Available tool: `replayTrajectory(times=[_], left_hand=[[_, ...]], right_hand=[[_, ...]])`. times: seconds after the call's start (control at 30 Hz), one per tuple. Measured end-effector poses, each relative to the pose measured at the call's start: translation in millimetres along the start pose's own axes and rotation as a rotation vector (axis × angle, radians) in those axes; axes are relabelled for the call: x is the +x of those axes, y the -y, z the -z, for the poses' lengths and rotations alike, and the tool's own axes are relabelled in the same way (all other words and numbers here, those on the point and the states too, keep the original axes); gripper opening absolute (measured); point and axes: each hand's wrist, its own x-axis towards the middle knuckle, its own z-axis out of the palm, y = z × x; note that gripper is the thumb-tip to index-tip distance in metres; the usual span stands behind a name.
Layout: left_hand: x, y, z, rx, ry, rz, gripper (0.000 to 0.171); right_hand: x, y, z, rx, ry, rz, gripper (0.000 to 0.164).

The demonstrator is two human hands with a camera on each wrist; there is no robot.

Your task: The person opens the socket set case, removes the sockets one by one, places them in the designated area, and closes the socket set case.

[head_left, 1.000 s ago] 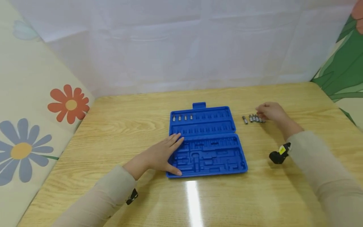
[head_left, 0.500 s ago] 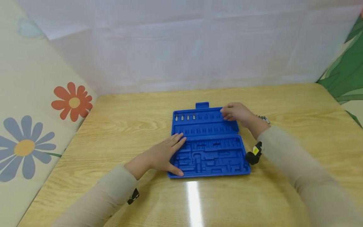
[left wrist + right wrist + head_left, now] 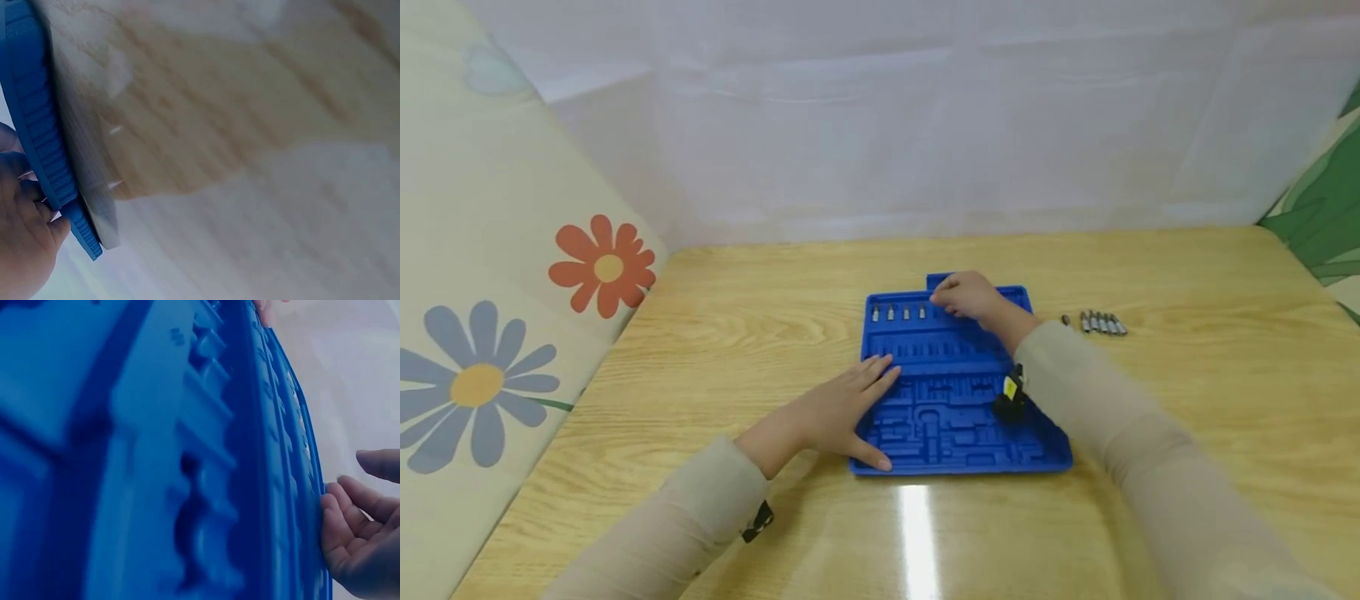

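Note:
In the head view, a blue plastic tool case (image 3: 1060, 454) lies unfolded on the table. Silver screwdriver bits (image 3: 906, 312) fill several slots at the left of its far row. My left hand (image 3: 842, 412) rests spread on the case's left edge, thumb at the near corner. Over the far row, just right of the seated bits, is my right hand (image 3: 970, 296), fingertips drawn together. In the right wrist view its thumb (image 3: 381, 465) appears apart from the fingers beside the case rim. Any bit between them cannot be made out.
More loose bits (image 3: 1103, 322) lie in a row on the wooden table (image 3: 760, 308), right of the case. A single bit (image 3: 1066, 320) lies nearer the case, partly behind the right sleeve. A white cloth (image 3: 820, 150) hangs behind the table.
My right hand has moved left from the loose bits to the case's far row. My left hand stays on the case edge. The head view has shifted slightly.

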Motion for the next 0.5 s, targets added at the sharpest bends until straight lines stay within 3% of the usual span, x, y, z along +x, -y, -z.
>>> replayTrajectory(times=[0.13,0.37,0.5], left_hand=[[-0.2,-2.2,2.3,0.011,-0.002,-0.011,0.112],[-0.5,-4.3,4.3,0.013,-0.003,-0.021,0.112],[-0.1,-4.7,4.1,-0.004,-0.003,-0.019,0.112]], right_hand=[[8,3,-10,-0.049,-0.004,0.01,0.03],[19,8,-21,-0.331,-0.02,0.021,0.027],[26,5,-24,-0.41,0.006,0.026,0.026]])
